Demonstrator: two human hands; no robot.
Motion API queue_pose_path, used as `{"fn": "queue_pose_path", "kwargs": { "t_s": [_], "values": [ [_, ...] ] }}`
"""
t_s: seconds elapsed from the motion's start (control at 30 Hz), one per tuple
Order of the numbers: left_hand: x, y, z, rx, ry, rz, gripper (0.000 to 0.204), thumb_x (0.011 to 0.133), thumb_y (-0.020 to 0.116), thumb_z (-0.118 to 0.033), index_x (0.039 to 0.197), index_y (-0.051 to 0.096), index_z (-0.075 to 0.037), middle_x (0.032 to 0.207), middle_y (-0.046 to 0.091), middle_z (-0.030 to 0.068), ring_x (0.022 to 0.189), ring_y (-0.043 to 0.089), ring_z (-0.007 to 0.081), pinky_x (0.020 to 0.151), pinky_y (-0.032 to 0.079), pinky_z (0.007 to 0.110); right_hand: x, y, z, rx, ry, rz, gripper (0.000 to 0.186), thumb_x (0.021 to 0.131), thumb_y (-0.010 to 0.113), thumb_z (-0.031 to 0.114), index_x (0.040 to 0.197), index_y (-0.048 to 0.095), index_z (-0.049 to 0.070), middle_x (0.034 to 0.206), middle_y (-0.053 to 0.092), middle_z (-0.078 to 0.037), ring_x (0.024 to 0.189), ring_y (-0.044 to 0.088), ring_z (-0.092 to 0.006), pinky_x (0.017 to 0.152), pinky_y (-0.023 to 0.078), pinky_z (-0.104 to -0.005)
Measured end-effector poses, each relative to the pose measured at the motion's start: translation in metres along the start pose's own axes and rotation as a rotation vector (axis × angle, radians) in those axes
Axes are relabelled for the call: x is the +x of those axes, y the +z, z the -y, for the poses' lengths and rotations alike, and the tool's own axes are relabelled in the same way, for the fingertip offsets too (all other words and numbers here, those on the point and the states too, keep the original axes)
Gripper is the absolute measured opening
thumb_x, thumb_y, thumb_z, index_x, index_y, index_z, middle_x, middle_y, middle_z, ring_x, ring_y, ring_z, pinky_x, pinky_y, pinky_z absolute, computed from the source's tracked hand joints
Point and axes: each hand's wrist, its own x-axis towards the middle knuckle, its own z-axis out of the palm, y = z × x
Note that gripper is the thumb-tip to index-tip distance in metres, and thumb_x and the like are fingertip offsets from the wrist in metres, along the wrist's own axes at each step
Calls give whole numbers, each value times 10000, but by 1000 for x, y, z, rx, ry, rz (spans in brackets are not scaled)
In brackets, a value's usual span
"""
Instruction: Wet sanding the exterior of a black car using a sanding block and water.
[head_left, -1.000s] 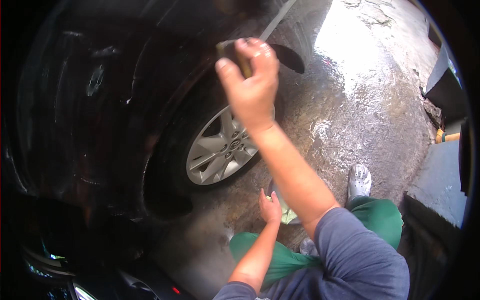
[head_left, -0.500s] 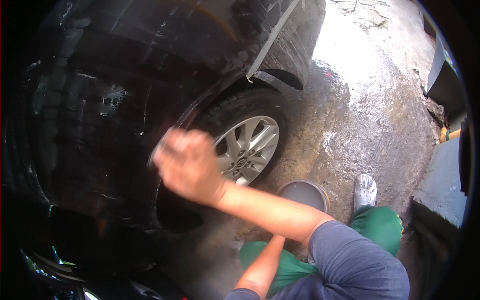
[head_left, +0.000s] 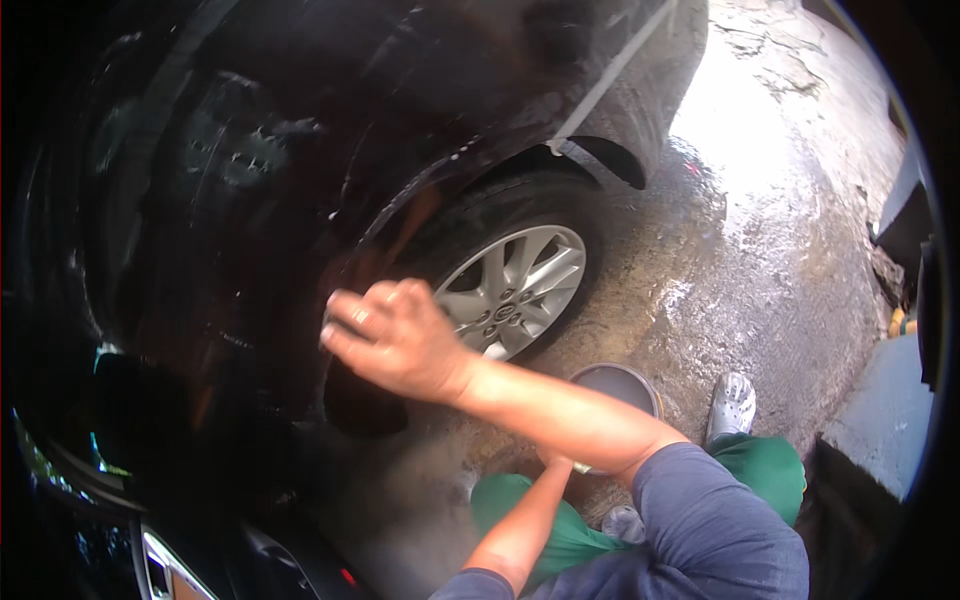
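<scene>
My right hand [head_left: 390, 335] is against the dark, wet car body [head_left: 250, 220] at the lower front of the wheel arch, fingers curled over a dark sponge that is mostly hidden behind them. Below it, my left hand [head_left: 556, 455] is mostly hidden under my right forearm, by a grey bucket [head_left: 615, 385]; a bit of pale green cloth [head_left: 581, 467] shows beside it, and I cannot see its fingers. The tyre [head_left: 500, 200] and silver alloy wheel [head_left: 535, 275] are just to the right of my right hand. Pale streaks and drops mark the paintwork.
Wet, cracked concrete [head_left: 760, 250] runs along the right of the car to a grey-blue ledge [head_left: 865, 420] with a yellow object [head_left: 900, 322] behind it. My foot in a pale clog [head_left: 732, 405] is beside the bucket; my knees are bent low.
My right hand came down from above the wheel to the arch's lower front, then shifted slightly right and down in view. My left hand became mostly covered by my right forearm.
</scene>
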Motion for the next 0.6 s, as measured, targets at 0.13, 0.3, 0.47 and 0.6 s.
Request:
{"fn": "queue_pose_path", "kwargs": {
  "t_s": [0.13, 0.3, 0.47, 0.6],
  "values": [
    [15, -2, 23, 50, 183, -392, 645, 982, 568, -439, 1486, 453, -54, 1498, 509, 186, 1377, 492, 360, 1097, 443, 483, 63, -29, -64, -116, 119, -248, 362, 747, 766, 134, 1099, 682, 142, 1219, 607, -111, 1063, 559, -298, 876, 439, -434],
    [10, -6, 15, 25, 45, -179, 627, 983, 564, -420, 1492, 445, -73, 1491, 513, 185, 1375, 493, 361, 1085, 452, 488, 43, -2, -20, -117, 113, -189, 345, 763, 762, 139, 1099, 684, 143, 1241, 602, -106, 1056, 549, -294, 888, 427, -434],
    [16, -3, 26, 35, 108, -260, 635, 987, 545, -464, 1490, 448, -89, 1486, 505, 193, 1357, 506, 369, 1067, 465, 489, 41, 3, -22, 80, -16, -96, 427, 694, 811, 87, 1106, 704, 126, 1214, 627, -116, 1084, 570, -296, 900, 467, -411],
    [20, 9, 27, 30, 163, -336, 633, 993, 542, -463, 1498, 450, -92, 1469, 527, 184, 1331, 535, 361, 1062, 474, 488, 66, -19, -47, -110, 273, -282, 434, 743, 825, 87, 1153, 683, 85, 1209, 615, -126, 1175, 527, -315, 989, 434, -435]
  ]
}}
